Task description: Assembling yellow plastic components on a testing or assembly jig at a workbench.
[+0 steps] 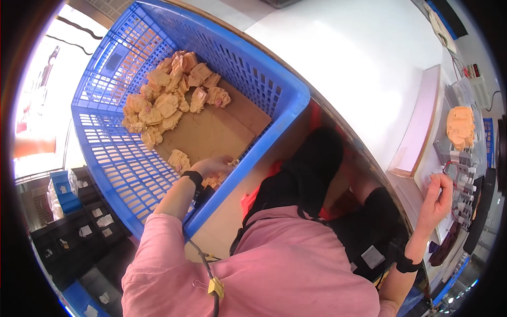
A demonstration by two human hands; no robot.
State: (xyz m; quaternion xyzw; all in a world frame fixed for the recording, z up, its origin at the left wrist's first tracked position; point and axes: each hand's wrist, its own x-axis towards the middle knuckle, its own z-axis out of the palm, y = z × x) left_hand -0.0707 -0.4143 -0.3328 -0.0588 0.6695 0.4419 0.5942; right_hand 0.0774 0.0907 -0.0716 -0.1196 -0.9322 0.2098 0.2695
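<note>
My left hand (pixel 212 166) is down inside a blue plastic basket (pixel 296 98), close to its near wall. Its fingers are blurred beside a few tan moulded pieces (pixel 180 160), so I cannot make out a grip. More lumpy tan pieces (pixel 166 105) lie heaped at the basket's far left, on a sheet of brown cardboard (pixel 227 127). Off to the right, my right hand (pixel 437 199) is raised with its fingers curled in and nothing visible in them. Beyond it, a similar orange-tan piece (pixel 461 127) rests on a bench fixture with small metal clamps (pixel 465 182).
A white tabletop (pixel 359 53) runs along the basket's right side, with a low raised panel (pixel 417 127) at its right end. Black compartment trays (pixel 79 230) with small scraps stand at the lower left. A cable with a yellow clip (pixel 215 287) hangs over my shirt.
</note>
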